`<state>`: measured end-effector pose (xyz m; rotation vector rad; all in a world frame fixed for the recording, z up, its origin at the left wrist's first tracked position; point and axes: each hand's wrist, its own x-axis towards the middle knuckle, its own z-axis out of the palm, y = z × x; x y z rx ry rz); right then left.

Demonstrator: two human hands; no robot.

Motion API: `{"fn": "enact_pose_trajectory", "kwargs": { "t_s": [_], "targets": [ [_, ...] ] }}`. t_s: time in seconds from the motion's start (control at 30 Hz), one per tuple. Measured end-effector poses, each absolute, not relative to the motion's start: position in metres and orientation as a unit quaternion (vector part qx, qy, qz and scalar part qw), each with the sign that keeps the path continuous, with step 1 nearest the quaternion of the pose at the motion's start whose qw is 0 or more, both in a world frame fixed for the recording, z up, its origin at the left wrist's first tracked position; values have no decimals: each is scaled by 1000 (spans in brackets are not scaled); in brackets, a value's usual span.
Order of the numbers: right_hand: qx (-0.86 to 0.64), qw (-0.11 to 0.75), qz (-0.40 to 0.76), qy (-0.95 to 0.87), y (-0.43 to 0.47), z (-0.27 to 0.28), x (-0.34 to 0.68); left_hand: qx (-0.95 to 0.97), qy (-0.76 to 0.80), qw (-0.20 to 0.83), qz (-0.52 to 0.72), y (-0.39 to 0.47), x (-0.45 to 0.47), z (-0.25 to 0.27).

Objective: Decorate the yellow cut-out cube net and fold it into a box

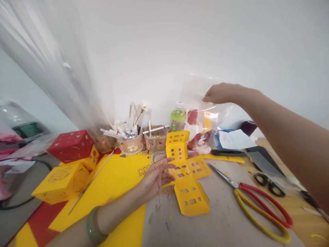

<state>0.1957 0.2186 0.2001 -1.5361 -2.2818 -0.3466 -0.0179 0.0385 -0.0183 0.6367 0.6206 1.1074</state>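
My left hand (155,178), with a green bangle (94,226) at its wrist, grips the left side of a flat yellow paper box net (185,171). Small shapes such as stars and diamonds are cut through the net's panels, and its flaps are creased. Farther back and to the right, my right hand (222,93) is closed on the upper part of a clear plastic bag (218,115). Red and yellow pieces show through the bag. Its thumb and fingertips are partly hidden from me.
Large scissors (238,188) lie on the grey board at right, near smaller black scissors (269,183). Folded red (73,145) and yellow (60,181) paper boxes stand left. A green-labelled bottle (178,118) and decorated baskets (132,144) line the wall. Yellow sheets (123,206) cover the centre left.
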Motion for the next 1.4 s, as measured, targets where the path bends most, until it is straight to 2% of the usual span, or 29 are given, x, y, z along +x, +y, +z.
{"fn": "enact_pose_trajectory", "kwargs": {
  "t_s": [0.13,0.3,0.53,0.73,0.93,1.0,1.13,1.2,1.27,1.4],
  "targets": [
    [-615,127,-170,-759,218,210,194,294,285,760,504,39,-19,-19],
    [-571,75,-175,-798,211,212,188,301,287,761,498,40,-20,-21],
    [-564,61,-128,-813,205,208,187,302,282,762,498,40,-20,-23],
    [-607,68,-155,-776,199,210,193,300,284,764,495,40,-19,-20],
    [-581,143,-137,-789,175,221,199,299,296,760,496,39,-18,-15],
    [-568,209,-93,-790,168,222,201,299,298,758,497,38,-18,-15],
    [-459,408,84,-785,171,218,209,298,296,760,496,39,-18,-17],
    [-424,471,122,-764,176,216,214,298,294,762,494,39,-18,-17],
    [-437,507,64,-740,175,214,217,299,294,761,495,39,-19,-17],
    [-440,517,-192,-709,142,198,213,304,290,760,495,39,-19,-16]
  ]
}}
